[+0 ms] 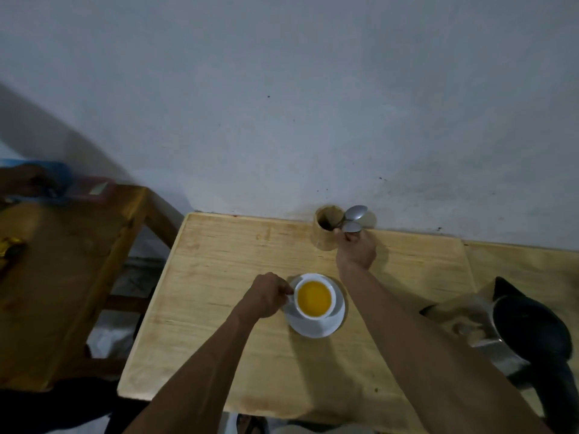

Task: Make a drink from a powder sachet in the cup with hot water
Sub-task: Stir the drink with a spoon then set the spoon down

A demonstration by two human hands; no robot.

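A white cup full of orange-yellow liquid stands on a white saucer in the middle of the light wooden table. My left hand grips the cup's handle on its left side. My right hand reaches to the back of the table and pinches the handle of a metal spoon at the wooden holder. A second spoon stands in the holder just behind it. The spoons' handles are hidden by my fingers and the holder.
A steel kettle with a black lid and handle sits at the right edge. A darker wooden table stands to the left, with a gold sachet on it and blurred items at its far end. The wall runs behind.
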